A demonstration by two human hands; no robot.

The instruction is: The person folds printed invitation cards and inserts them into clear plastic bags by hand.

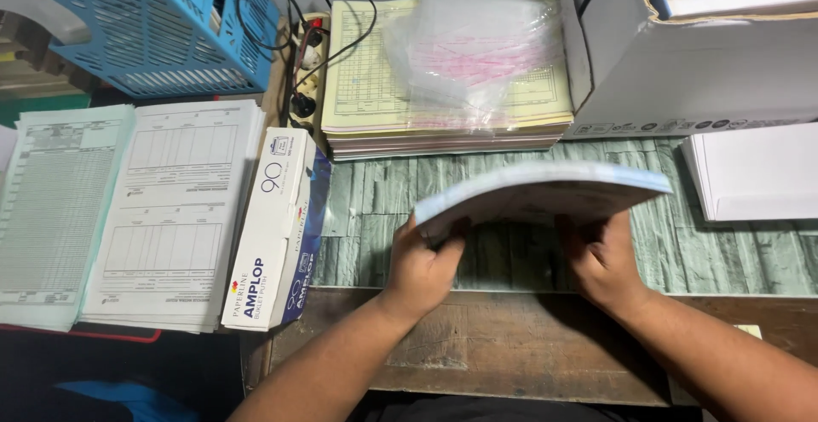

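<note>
A stack of white paper sheets [545,185] is lifted off the green patterned table top [366,209], bowed upward in the middle. My left hand [423,264] grips its left underside and my right hand [602,256] grips its right underside. Both hands sit near the table's front edge, fingers curled under the sheets.
A white and blue envelope box [277,230] lies to the left, beside stacks of printed forms [170,209] and pale green forms [55,218]. Behind are yellow forms under a plastic bag [477,51], a blue basket [162,22], a white carton [682,64] and white envelopes [754,171].
</note>
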